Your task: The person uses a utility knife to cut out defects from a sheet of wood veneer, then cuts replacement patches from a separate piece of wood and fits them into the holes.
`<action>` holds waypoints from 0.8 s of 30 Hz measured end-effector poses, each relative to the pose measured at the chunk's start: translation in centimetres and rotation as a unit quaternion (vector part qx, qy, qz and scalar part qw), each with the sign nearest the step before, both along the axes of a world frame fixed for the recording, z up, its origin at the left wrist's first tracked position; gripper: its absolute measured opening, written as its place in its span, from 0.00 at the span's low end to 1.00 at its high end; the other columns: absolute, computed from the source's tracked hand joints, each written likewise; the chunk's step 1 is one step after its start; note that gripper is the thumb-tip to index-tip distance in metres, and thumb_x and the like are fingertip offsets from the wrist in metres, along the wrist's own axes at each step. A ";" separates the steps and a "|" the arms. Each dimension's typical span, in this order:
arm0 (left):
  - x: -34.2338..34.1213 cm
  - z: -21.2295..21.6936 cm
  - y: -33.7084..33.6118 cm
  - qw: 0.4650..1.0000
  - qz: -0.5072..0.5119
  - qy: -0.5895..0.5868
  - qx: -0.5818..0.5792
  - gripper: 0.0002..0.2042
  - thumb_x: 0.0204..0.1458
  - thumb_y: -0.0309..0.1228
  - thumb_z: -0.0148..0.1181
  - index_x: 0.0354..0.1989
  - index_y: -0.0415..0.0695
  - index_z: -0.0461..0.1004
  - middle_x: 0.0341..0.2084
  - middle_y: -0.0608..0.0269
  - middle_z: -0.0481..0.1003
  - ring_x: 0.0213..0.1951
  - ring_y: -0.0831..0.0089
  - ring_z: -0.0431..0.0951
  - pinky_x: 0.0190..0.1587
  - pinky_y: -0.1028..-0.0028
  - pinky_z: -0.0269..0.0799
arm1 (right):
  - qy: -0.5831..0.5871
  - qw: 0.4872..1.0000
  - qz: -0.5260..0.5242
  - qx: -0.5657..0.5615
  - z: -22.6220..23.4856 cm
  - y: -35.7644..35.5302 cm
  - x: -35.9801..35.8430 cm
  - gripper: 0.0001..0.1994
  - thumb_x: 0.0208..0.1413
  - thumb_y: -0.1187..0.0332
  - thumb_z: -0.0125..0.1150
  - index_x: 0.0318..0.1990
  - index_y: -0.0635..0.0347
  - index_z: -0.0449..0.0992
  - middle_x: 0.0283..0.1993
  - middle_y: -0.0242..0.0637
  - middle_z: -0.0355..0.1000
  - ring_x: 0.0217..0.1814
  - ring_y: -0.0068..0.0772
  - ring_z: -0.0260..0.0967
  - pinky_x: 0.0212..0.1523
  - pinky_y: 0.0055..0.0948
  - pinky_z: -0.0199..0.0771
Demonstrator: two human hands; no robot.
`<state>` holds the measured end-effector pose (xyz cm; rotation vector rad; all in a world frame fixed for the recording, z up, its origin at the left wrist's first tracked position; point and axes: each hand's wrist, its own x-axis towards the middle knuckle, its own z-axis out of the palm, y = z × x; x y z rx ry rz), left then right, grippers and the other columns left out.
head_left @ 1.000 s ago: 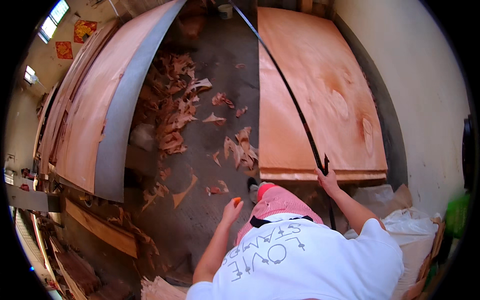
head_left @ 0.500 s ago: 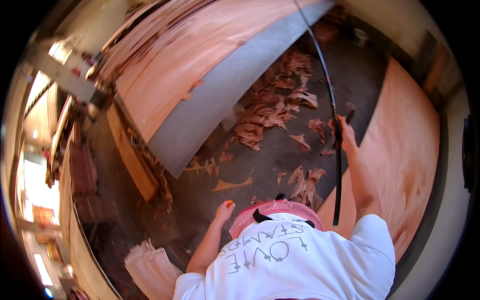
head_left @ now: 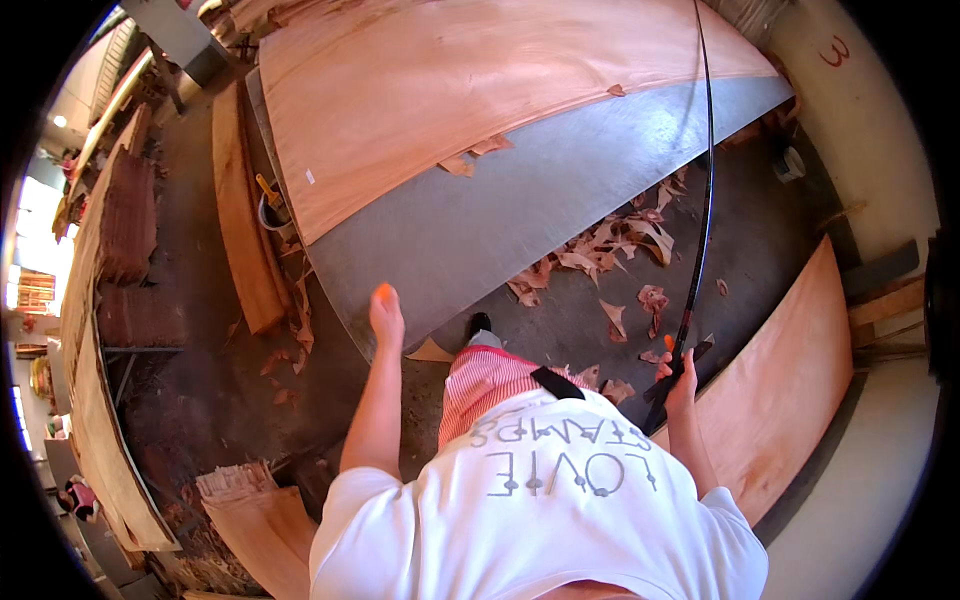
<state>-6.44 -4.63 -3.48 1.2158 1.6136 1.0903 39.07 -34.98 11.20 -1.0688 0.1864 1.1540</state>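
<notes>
My right hand (head_left: 680,375) is closed around a long, thin black rod (head_left: 707,190). The rod runs from beside my hip up past the far edge of a grey board. A short dark flat piece (head_left: 704,348) shows beside that hand; whether I grip it too, I cannot tell. Over the grey board's (head_left: 400,270) near corner is my left hand (head_left: 386,318), its thumb side up and an orange cover on the tip. Its other fingers are hidden. On the board lies a wide reddish wood veneer sheet (head_left: 450,110), leaving a grey strip bare.
Torn veneer scraps (head_left: 600,245) litter the floor ahead. A veneer panel (head_left: 775,400) leans at the right by the wall. To the left are a wooden beam (head_left: 240,210), a small pot with a yellow-handled tool (head_left: 272,205) and a veneer bundle (head_left: 260,510). A white cup (head_left: 790,165) stands far right.
I have moved forward and turned, so the board now lies closer ahead. My left hand has risen over its corner. The rod has stayed in my right hand, shifting right in view.
</notes>
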 end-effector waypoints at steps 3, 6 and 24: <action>0.3 3.0 10.5 0.961 0.015 0.243 0.129 0.18 0.52 0.38 0.49 0.44 0.35 0.65 0.40 0.51 0.70 0.40 0.60 0.70 0.43 0.70 0.65 | -0.006 1.000 -0.010 -0.012 1.9 3.8 -1.1 0.14 0.57 0.51 0.40 0.37 0.51 0.62 0.28 0.28 0.63 0.19 0.17 0.55 0.22 0.19 0.56; -1.9 3.4 16.8 0.907 0.065 0.405 0.092 0.25 0.53 0.45 0.44 0.52 0.37 0.59 0.51 0.49 0.61 0.53 0.57 0.61 0.53 0.60 0.56 | -0.011 0.998 -0.037 -0.046 1.9 6.2 -1.7 0.15 0.57 0.51 0.40 0.37 0.52 0.63 0.27 0.27 0.63 0.20 0.17 0.56 0.23 0.18 0.57; -13.7 4.0 39.6 0.988 0.146 -0.024 0.052 0.17 0.49 0.41 0.55 0.32 0.36 0.69 0.34 0.56 0.72 0.36 0.66 0.73 0.35 0.71 0.69 | -0.046 0.998 -0.016 -0.045 3.9 25.2 -3.2 0.19 0.58 0.54 0.39 0.48 0.56 0.63 0.26 0.26 0.61 0.21 0.16 0.54 0.24 0.18 0.54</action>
